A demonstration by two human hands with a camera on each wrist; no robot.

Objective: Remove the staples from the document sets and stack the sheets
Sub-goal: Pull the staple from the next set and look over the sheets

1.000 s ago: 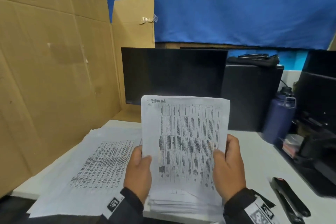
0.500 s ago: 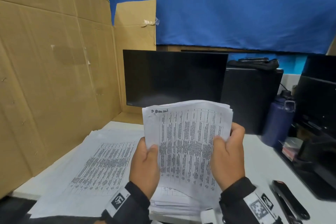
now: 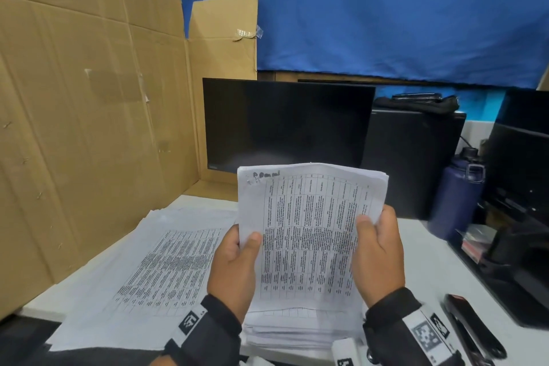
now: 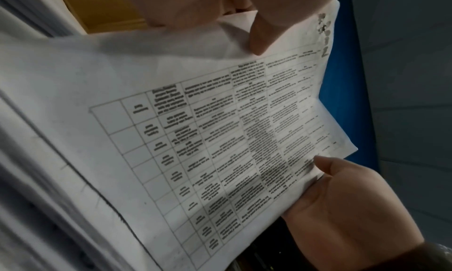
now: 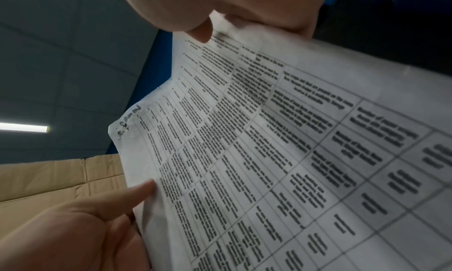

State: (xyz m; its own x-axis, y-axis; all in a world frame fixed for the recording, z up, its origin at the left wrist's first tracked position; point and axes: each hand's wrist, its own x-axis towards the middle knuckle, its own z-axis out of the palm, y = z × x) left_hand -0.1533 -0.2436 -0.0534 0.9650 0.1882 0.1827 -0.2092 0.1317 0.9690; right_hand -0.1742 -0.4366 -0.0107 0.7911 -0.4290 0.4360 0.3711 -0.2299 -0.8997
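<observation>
Papers (image 3: 309, 235) lowered, white desk (image 3: 430, 249), perhaps cardboard wall (image 3: 89, 128)

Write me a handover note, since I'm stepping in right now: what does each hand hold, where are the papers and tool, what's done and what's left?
Left hand: grips the left edge of the raised set of white printed table sheets, thumb on front.
Right hand: grips its right edge.
The set is held upright above the white desk; a small dark mark, possibly a staple, sits at its top-left corner.
Thick white paper pile lies beneath; flat spread of printed sheets lies left.
Black stapler-like tool lies right, untouched.
Done: cannot tell.
Left: unstaple this set, stack it.
</observation>
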